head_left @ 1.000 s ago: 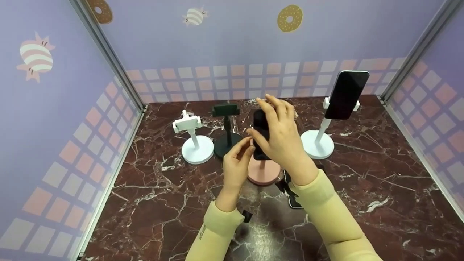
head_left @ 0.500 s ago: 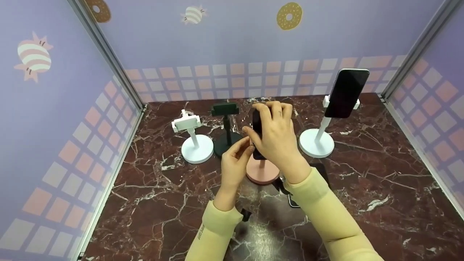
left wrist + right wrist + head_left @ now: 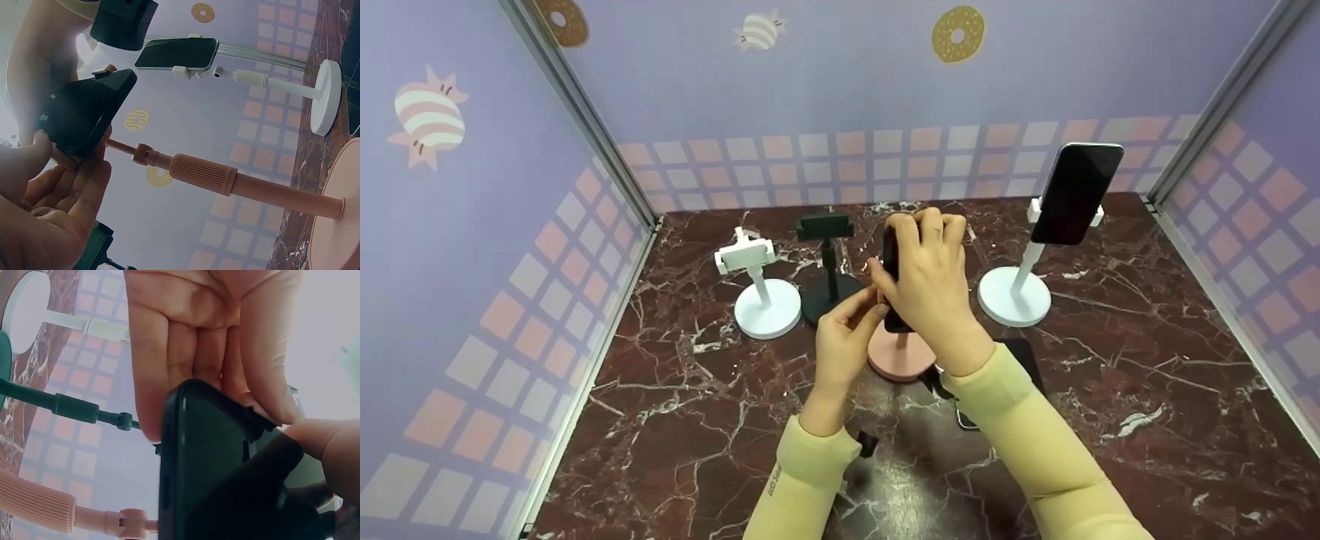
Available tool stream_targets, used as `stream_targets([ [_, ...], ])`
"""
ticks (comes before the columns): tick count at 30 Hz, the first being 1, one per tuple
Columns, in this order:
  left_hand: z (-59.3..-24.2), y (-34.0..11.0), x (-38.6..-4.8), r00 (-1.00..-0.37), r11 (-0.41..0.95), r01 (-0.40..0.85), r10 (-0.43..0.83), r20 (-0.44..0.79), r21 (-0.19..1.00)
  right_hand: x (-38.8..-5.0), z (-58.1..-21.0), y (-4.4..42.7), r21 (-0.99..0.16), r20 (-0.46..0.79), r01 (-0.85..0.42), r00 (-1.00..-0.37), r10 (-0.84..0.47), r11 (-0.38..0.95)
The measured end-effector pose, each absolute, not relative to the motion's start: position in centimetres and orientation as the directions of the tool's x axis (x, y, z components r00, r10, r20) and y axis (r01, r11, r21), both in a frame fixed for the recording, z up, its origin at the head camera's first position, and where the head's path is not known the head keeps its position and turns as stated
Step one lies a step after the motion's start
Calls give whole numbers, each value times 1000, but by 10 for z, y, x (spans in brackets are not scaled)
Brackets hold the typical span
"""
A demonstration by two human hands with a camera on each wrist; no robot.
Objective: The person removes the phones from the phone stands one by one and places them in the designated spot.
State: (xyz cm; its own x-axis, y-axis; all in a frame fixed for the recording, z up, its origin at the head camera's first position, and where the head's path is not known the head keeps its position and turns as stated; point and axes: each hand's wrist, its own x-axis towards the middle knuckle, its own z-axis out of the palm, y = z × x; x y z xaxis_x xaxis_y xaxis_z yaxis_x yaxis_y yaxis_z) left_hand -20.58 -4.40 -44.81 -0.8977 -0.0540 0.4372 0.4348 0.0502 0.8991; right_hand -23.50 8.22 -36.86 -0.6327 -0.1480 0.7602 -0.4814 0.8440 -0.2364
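Note:
A dark smartphone stands upright in the holder of the pink phone stand. My left hand pinches the stand's small pink clamp at the phone's left edge. The right hand grips the phone from above and the right, its fingers bent over the upper part and its thumb by the left edge, close to the left fingertips. Seen from the left wrist, a second pink clamp jaw sits on the phone's opposite long edge. The right hand hides much of the screen in the head view.
Left of the pink stand are a white phone stand and a black one. A white stand at right bears another smartphone. Under the right forearm, a dark phone lies on the marbled table. Patterned walls enclose it.
My right hand has lowered slightly and its raised fingers have bent over the phone, with the thumb coming in by the clamp. The left hand keeps its pinch almost in place.

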Motion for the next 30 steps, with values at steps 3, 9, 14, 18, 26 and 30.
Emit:
stream_targets([
  [3,-448,-44,-207,-896,43,440,-53,442,897,-236,-369,82,-234,767,-481,-625,-144,845],
  [9,-448,-42,-208,-884,52,461,-63,463,886,-237,-368,82,-235,770,-488,-621,-145,841],
  [14,-450,-39,-207,-873,94,469,-102,477,878,-238,-368,82,-240,775,-502,-614,-147,831],
  [18,-450,-37,-207,-865,105,476,-122,486,873,-240,-369,82,-243,785,-517,-602,-146,821],
  [26,-447,-34,-204,-866,100,471,-136,481,877,-241,-369,85,-253,779,-557,-602,-176,791],
  [30,-446,-33,-204,-866,99,468,-144,478,878,-241,-369,87,-247,781,-571,-596,-188,783],
])
